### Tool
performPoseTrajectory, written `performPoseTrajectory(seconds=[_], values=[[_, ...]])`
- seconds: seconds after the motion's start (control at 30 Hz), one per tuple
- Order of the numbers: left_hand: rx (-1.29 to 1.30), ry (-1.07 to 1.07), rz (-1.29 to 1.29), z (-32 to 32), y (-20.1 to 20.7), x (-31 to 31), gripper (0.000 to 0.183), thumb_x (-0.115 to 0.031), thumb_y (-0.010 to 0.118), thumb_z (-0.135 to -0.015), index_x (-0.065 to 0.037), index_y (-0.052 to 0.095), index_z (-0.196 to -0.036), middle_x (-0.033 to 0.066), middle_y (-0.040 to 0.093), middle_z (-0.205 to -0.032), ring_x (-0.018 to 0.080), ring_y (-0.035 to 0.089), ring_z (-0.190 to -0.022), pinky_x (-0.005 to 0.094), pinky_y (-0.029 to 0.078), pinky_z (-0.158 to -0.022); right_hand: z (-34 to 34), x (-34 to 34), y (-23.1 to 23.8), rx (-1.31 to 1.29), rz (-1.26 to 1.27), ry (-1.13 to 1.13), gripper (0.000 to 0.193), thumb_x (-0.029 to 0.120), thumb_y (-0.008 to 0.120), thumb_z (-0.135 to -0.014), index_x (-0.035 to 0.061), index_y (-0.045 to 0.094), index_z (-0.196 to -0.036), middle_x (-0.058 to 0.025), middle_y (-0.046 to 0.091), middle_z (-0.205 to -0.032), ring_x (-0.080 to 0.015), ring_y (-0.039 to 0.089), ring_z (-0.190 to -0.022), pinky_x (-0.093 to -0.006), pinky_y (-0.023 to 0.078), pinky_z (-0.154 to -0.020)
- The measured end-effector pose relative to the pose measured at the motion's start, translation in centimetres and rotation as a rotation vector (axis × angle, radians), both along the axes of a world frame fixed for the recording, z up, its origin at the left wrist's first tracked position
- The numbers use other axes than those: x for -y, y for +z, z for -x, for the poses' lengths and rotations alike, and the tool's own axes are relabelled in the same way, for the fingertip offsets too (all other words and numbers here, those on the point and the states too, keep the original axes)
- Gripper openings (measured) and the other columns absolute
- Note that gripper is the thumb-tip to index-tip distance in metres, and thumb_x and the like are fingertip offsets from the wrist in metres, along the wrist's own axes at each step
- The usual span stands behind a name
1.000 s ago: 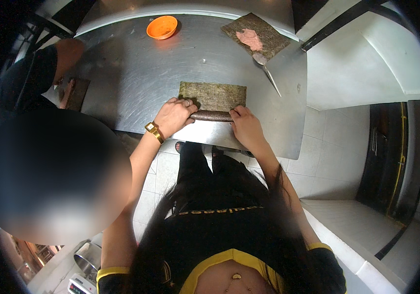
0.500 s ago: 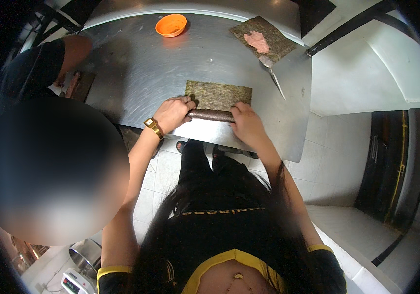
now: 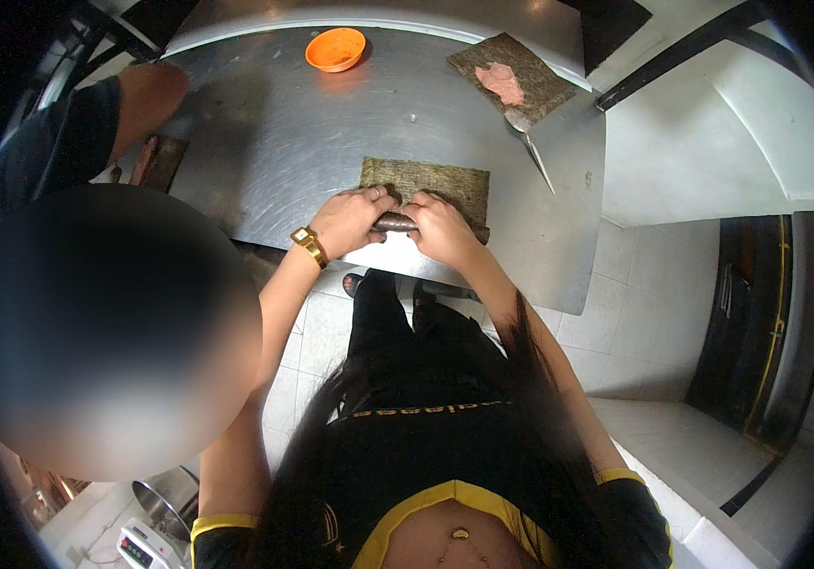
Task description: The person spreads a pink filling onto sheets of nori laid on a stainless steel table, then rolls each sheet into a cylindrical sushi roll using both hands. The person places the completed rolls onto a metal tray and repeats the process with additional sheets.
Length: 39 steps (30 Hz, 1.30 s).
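A greenish seaweed sheet [image 3: 454, 180] lies flat near the front edge of the metal table, its near end rolled into a dark tube, the seaweed roll [image 3: 394, 223]. My left hand [image 3: 348, 220] grips the roll left of its middle, fingers curled over the top and thumb at the near side. Close beside it, my right hand [image 3: 440, 230] holds the roll the same way, its fingertips almost meeting the left ones. A short stretch of the roll shows between the hands, and its right end sticks out past my right hand. Whatever is inside the roll is hidden.
At the back stands an orange bowl [image 3: 335, 49]. Back right, another seaweed sheet [image 3: 545, 93] carries pink paste [image 3: 500, 82], with a metal spoon [image 3: 539, 161] against its near edge. On the left, a co-worker's arm [image 3: 146, 104] reaches over the table by a dark strip with reddish filling [image 3: 157, 163].
Both hands have slid inward along the roll, from near its two ends to its middle. My right hand moved left and my left hand slightly right. Both still grip the roll.
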State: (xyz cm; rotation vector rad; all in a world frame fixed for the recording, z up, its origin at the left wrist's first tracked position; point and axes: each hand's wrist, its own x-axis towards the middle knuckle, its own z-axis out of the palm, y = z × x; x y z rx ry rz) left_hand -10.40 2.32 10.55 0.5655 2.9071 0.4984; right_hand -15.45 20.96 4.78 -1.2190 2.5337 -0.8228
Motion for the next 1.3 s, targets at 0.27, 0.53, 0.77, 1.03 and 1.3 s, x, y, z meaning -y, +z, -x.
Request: performPoseTrajectory(seconds=[0.27, 0.53, 0.77, 1.03, 1.3], values=[[0.098, 0.014, 0.045, 0.5, -1.0, -0.4, 0.034, -0.018, 0.073, -0.073, -0.009, 0.063, -0.104, 0.0077, 0.063, -0.104, 0.0289, 0.062, -0.094, 0.0405, 0.051, -0.079, -0.5, -3.2, -0.1, -0.100, -0.010, -0.090, 0.034, 0.004, 0.066, -0.070, 0.0009, 0.063, -0.104, -0.0131, 0.058, -0.096, -0.0320, 0.056, -0.097, -0.0409, 0.047, -0.086], [0.094, 0.029, 0.058, 0.6, -0.9, -0.5, 0.032, -0.018, 0.073, -0.073, -0.009, 0.064, -0.102, 0.0065, 0.064, -0.104, 0.0281, 0.063, -0.094, 0.0401, 0.051, -0.079, 0.4, -6.3, 0.8, -0.050, -0.092, -0.064, 0.034, 0.006, 0.066, -0.072, 0.0026, 0.063, -0.106, -0.0121, 0.059, -0.102, -0.0307, 0.057, -0.100, -0.0396, 0.048, -0.086], [0.101, 0.059, 0.049, 0.5, -1.0, -0.4, 0.034, -0.017, 0.074, -0.072, -0.010, 0.064, -0.104, 0.0069, 0.062, -0.106, 0.0288, 0.063, -0.093, 0.0398, 0.051, -0.079, 1.7, -7.7, 2.9, 0.121, -0.327, -0.047, 0.036, 0.014, 0.066, -0.076, 0.0027, 0.061, -0.109, -0.0176, 0.057, -0.117, -0.0346, 0.056, -0.109, -0.0414, 0.046, -0.093], [0.115, 0.060, 0.043, 0.8, -0.4, 0.1, 0.037, -0.017, 0.077, -0.067, -0.008, 0.062, -0.099, 0.0088, 0.064, -0.097, 0.0301, 0.062, -0.093, 0.0413, 0.051, -0.080, 0.0, -3.4, 1.9, -0.059, -0.048, 0.003, 0.032, 0.010, 0.071, -0.070, 0.0013, 0.060, -0.099, -0.0146, 0.056, -0.104, -0.0334, 0.055, -0.102, -0.0420, 0.048, -0.088], [0.216, 0.105, 0.104, 1.1, 0.1, 1.5, 0.032, -0.018, 0.078, -0.068, -0.011, 0.063, -0.095, 0.0095, 0.067, -0.088, 0.0303, 0.064, -0.086, 0.0414, 0.051, -0.075, 0.0, -2.8, 0.3, -0.004, -0.027, -0.009, 0.033, 0.007, 0.070, -0.069, -0.0003, 0.063, -0.101, -0.0139, 0.058, -0.100, -0.0331, 0.057, -0.097, -0.0407, 0.048, -0.087]])
